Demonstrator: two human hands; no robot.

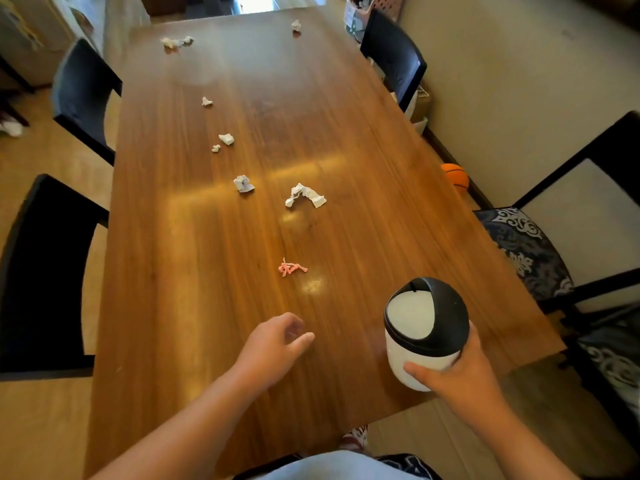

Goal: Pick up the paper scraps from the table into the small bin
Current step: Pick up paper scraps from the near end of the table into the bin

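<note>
The step in hand looks like the first pick: the pink paper scrap (292, 268) lies nearest on the wooden bench (194, 278), at about twelve o'clock from the left hand (277, 341) and near it, with bare wood between them. To do it well, the person would likely come down on the scrap with thumb and forefinger from above, pinch the whole tangle at once so no strand trails, and carry it toward three o'clock to the small bin (424, 332), pushing it through the swing lid (412, 315) rather than dropping it on the dome. Keeping the bin close to each scrap should shorten every carry. The left hand hovers over the bench half open, fingers loosely curled, holding nothing and seemingly touching nothing. The right hand (460, 368) is wrapped around the bin's white body at its lower right side, thumb across the front, gripping it firmly; whether the bin rests on the bench or is lifted just off it cannot be told. Farther off, at twelve o'clock, lie a long white crumpled scrap (304, 196) and a white wad (243, 184), with smaller white scraps (221, 142) beyond them toward eleven o'clock, and more at the far end; all are well apart from the bin.
</note>
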